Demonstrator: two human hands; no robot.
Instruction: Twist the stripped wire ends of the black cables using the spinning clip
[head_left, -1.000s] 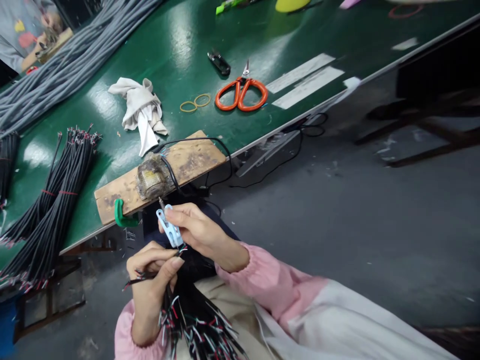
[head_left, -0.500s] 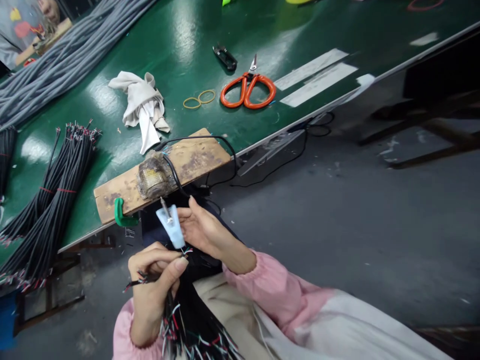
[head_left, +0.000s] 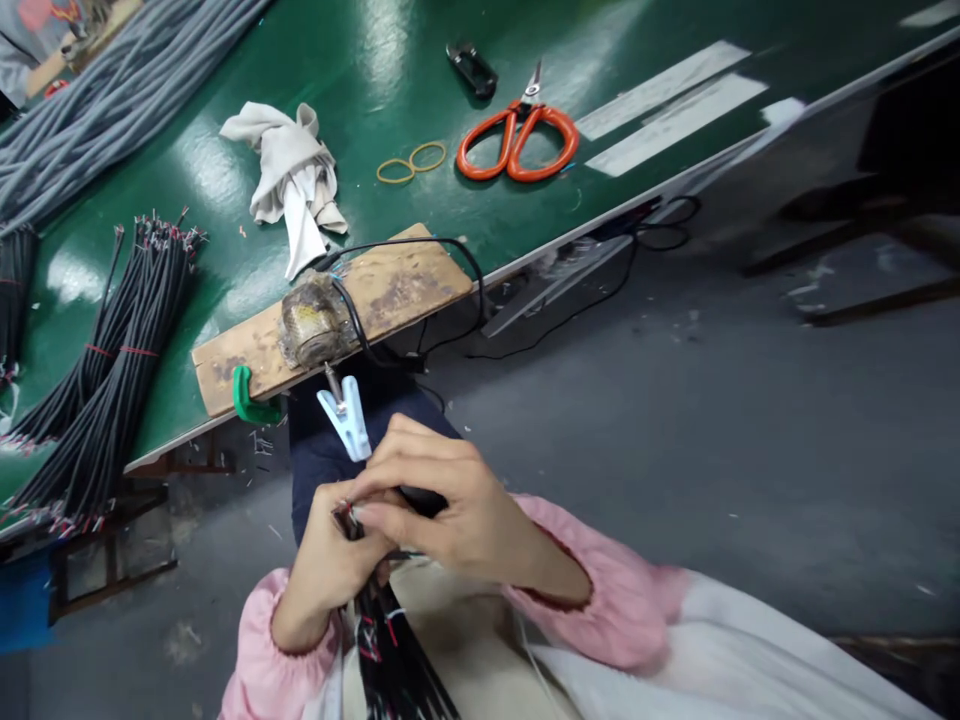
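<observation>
My left hand [head_left: 337, 555] is closed around black cables [head_left: 390, 650], whose stripped ends show coloured wires. The rest of the bundle hangs over my lap. Bent over it from the right, my right hand [head_left: 435, 500] pinches at a cable end beside the left thumb; the fingertips hide the exact wire. Just beyond the hands, a light-blue clothespin-like clip [head_left: 347, 418] sits on a metal tip that sticks out from a taped block [head_left: 311, 320]. That block rests on a wooden board [head_left: 405, 280] at the table edge.
A green clamp [head_left: 247, 395] grips the board's left end. On the green table [head_left: 390, 90] lie orange-handled scissors [head_left: 517, 145], black snips [head_left: 471, 70], rubber bands [head_left: 411, 163], a rag [head_left: 289, 170], black cable bundles [head_left: 127, 370] and grey cables [head_left: 127, 110]. Another person's arm [head_left: 46, 75] shows top left.
My right hand has moved from beside the blue clip down to the left hand, its fingers now pinched. The left hand has turned, lowering the wire ends away from the clip. The view has shifted.
</observation>
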